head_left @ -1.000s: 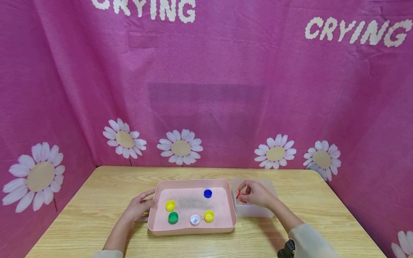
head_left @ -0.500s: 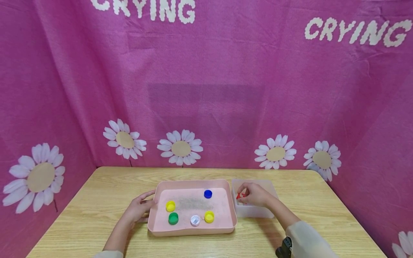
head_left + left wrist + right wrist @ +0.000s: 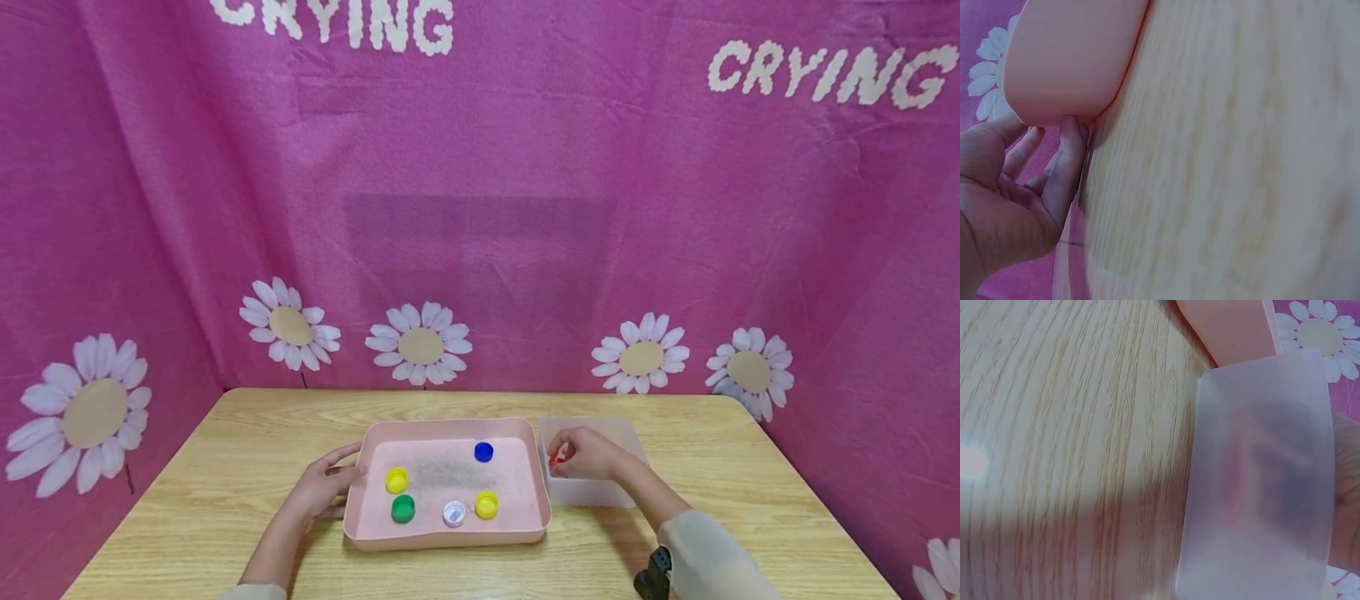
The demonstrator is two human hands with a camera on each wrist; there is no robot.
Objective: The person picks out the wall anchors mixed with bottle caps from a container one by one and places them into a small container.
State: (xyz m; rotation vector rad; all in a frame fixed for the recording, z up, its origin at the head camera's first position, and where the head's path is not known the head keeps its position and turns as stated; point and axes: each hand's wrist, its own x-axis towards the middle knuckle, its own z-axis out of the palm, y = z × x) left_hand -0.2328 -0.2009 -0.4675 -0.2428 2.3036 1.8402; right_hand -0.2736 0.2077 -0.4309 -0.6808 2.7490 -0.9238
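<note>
My left hand [image 3: 322, 487] holds the left end of a shallow pink tray [image 3: 446, 540], its thumb over the rim. In the left wrist view, a fingertip presses the outer wall. Inside the tray lie two yellow bottle caps [image 3: 397, 480], a green cap [image 3: 402, 509], a blue cap [image 3: 483, 452] and a clear whitish cap [image 3: 453, 513]. My right hand [image 3: 588, 455] reaches into a frosted plastic box [image 3: 600, 493], curled fingers pinching small, thin red pieces [image 3: 561, 455]. Through the box wall [image 3: 1222, 550] in the right wrist view, these are only a red blur.
Tray and box stand side by side on a wood-grain table [image 3: 450, 575], the box at the tray's right end. A pink curtain [image 3: 480, 250] with daisies encloses the back and sides. A dark device [image 3: 654, 575] sits at the right sleeve.
The fingers of my right hand have closed in and shifted slightly left in the box, and the red pieces show bunched together. My left hand, the tray and the caps stay in place.
</note>
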